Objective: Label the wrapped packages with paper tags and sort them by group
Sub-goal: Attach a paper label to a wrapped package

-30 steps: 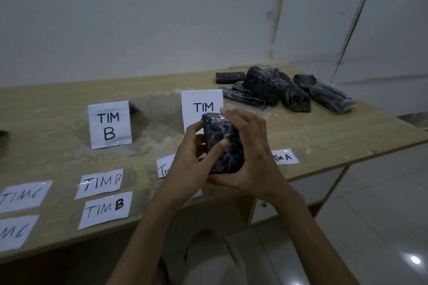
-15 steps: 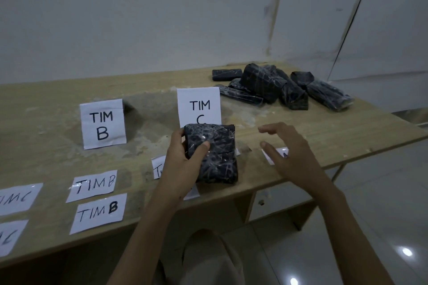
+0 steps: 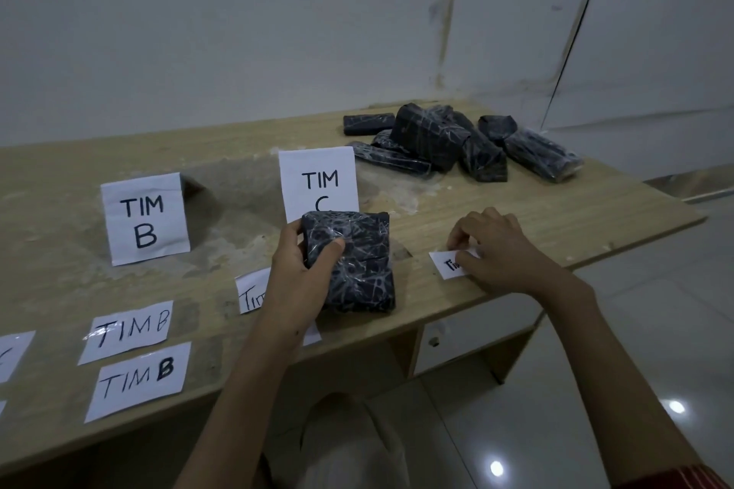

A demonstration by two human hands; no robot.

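the wrapped package is a dark, roughly square bundle in shiny film. its slightly longer side runs away from the person, far edge toward the standing "tim c" sign, near edge by the front of the table. can't tell if it's resting on the wood or just above it. the left hand grips it from the left side, fingers curled round the far corner and thumb laid across the top face. the right hand is well off to the package's right, fingers curled down and pinching a small paper tag lying flat on the table. more wrapped packages are piled at the far right. a "tim b" sign stands left, with flat "tim b" tags in front.
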